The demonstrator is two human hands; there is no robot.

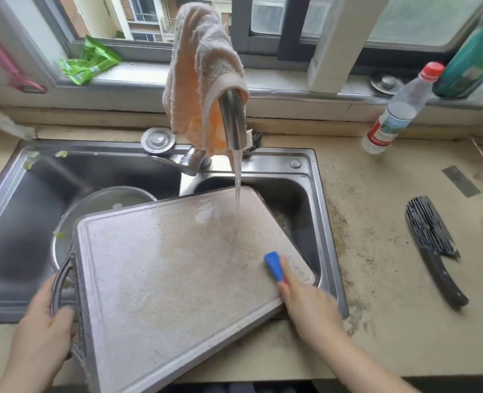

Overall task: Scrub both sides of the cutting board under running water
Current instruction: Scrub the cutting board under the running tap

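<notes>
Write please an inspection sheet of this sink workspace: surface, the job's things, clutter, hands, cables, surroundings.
Surface: speckled beige countertop around a steel double sink.
Job's things: grey rectangular cutting board lies tilted across the sink; water from the steel faucet lands on its far corner; blue scrubber rests on its right edge.
Clutter: black-handled cleaver, red-capped clear bottle, steel pot under the board, peach towel draped over the faucet.
Hands: left hand grips the board's handle; right hand holds the scrubber.
Cables: nothing seen.
Surroundings: window sill with green packet.
</notes>
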